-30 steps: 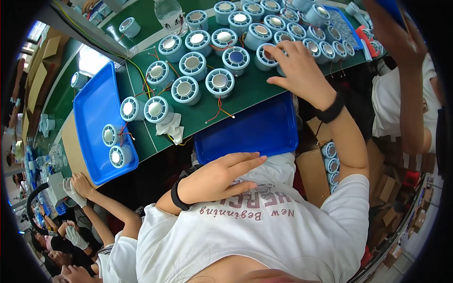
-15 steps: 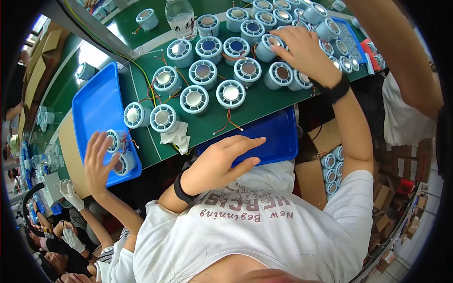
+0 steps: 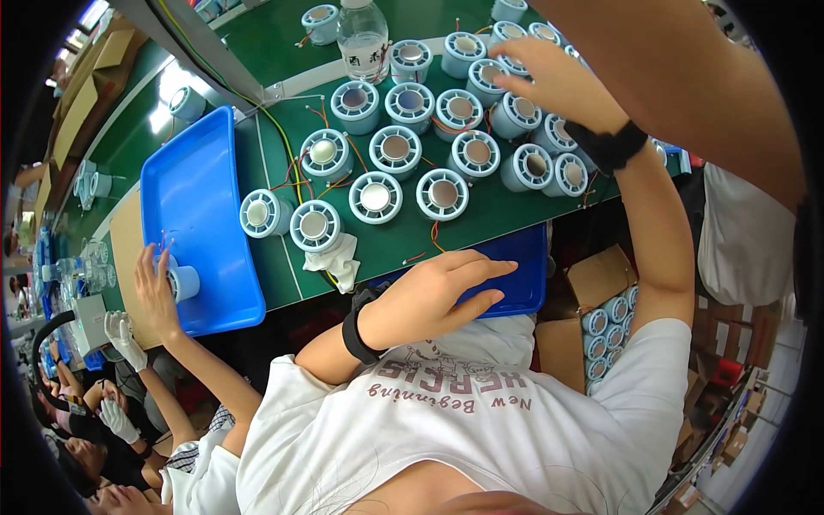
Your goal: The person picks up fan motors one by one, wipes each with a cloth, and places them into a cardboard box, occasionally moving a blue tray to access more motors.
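Many pale blue round motor-like units with spoked rims and silver centre discs stand on the green table (image 3: 283,112). My right hand (image 3: 562,86) reaches over the back rows, fingers stretched toward a unit (image 3: 487,75); whether the fingertips touch it is hard to tell. My left hand (image 3: 429,296) is open and holds nothing, its fingers pointing right in front of my shirt, above a dark blue tray (image 3: 524,275). Nearest to it on the table stand a unit (image 3: 443,196) with red and orange wires and a crumpled white cloth (image 3: 335,262).
At left, another person's hand (image 3: 154,296) is at a unit (image 3: 183,281) in a blue tray (image 3: 202,215). A clear bottle (image 3: 362,43) stands behind the units. Below right, a cardboard box (image 3: 558,348) holds more units. Another person's arm (image 3: 678,77) crosses the upper right.
The table has shifted slightly right and down in view. The other person's hand and the units at it have moved to the blue tray's left side. My left hand stays open; my right remains over the units.
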### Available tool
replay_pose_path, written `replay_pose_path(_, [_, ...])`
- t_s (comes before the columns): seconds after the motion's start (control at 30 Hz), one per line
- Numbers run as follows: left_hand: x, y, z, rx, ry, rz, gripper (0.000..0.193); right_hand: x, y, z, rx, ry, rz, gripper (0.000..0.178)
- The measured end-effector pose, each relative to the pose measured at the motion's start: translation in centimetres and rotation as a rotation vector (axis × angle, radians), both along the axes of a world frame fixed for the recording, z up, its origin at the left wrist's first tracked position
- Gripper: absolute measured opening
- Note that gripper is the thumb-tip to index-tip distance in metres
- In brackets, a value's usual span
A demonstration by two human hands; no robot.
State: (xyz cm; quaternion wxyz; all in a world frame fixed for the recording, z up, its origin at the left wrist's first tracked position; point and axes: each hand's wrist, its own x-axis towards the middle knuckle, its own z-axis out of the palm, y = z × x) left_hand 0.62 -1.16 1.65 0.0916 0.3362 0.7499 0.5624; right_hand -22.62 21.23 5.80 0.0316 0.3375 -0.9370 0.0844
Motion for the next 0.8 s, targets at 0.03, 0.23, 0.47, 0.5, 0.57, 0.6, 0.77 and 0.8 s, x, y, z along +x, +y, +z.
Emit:
replay_pose_path(0.03, [-0.1, 0.1, 0.0, -0.004, -0.020, -0.011, 0.038, -1.3, -0.3, -0.3, 0.000, 0.000, 0.004, 0.056])
replay_pose_path(0.23, [-0.2, 0.8, -1.0, 0.045, 0.017, -0.053, 0.036, -8.1, -3.6, -3.3, 0.107, 0.023, -0.053, 0.058])
replay_pose_path(0.47, [0.2, -0.3, -1.0, 0.117, -0.038, -0.005, 0.032, -8.7, -3.8, -2.2, -0.016, -0.078, 0.075, 0.068])
replay_pose_path(0.5, [0.0, -0.6, -0.9, 0.128, -0.063, 0.020, 0.031, -8.7, -3.8, -2.0, -0.015, -0.081, 0.079, 0.068])
replay_pose_path(0.57, [-0.4, -0.8, -0.6, 0.153, -0.108, 0.056, 0.028, -9.1, -2.9, -1.5, -0.096, -0.083, 0.123, 0.047])
replay_pose_path(0.6, [-0.4, -0.9, -0.5, 0.153, -0.106, 0.055, 0.028, -9.3, -2.7, -1.4, -0.137, -0.084, 0.146, 0.040])
replay_pose_path(0.77, [-0.2, -1.3, -0.2, 0.168, -0.063, 0.111, 0.025, -8.6, -5.0, -2.4, 0.270, -0.086, -0.124, 0.062])
replay_pose_path(0.8, [-0.2, -1.4, -0.3, 0.159, -0.069, 0.114, 0.025, -8.4, -5.0, -1.9, 0.281, -0.099, -0.110, 0.060])
